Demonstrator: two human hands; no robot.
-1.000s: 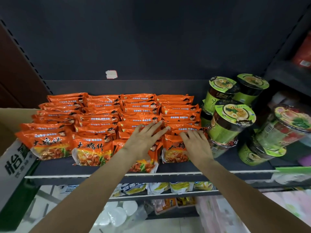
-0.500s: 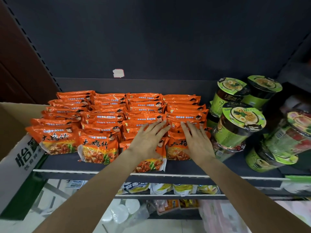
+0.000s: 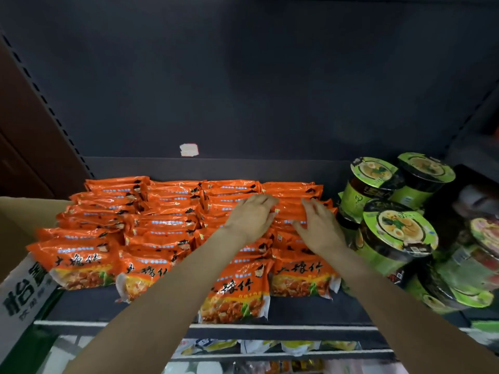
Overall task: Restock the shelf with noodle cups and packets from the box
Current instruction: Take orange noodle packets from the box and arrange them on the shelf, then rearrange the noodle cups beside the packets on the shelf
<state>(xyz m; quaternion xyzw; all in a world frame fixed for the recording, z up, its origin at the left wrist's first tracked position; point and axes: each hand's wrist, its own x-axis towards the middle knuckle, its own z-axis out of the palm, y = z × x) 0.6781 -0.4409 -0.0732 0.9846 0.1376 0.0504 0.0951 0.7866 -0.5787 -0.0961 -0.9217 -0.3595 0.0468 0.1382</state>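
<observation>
Both hands now lie deeper on the shelf than half a second ago, shifted from the front packets toward the rear rows.

Shelf [image 3: 297,310]: dark, with a pale strip along its front edge; carries all the stock listed below.

Back panel [image 3: 243,76]: dark, plain, with one small pale sticker [image 3: 189,150] low at centre.

Noodle packets [image 3: 167,230]: orange, in four overlapping rows running front to back across the left and middle of the shelf. Front packets show printed faces; the third row's front packet [image 3: 237,290] sits further forward than its neighbours, close to the shelf edge.

Noodle cups [image 3: 397,238]: green-lidded, stacked and tilted on the right end of the shelf, just beside the fourth packet row. Cups at far right are blurred.

Box [image 3: 19,287]: cardboard with dark printed characters on a white side, at the left edge, its flap raised beside the first packet row.

Left hand [image 3: 249,218]: palm down, fingers spread and nearly flat on the third row's rear packets; pressing, not gripping.

Right hand [image 3: 320,229]: palm down on the fourth row, fingers slightly curled and parted, thumb inward; nothing clasped.

Lower shelf [image 3: 270,356]: holds pale packets, partly hidden.
</observation>
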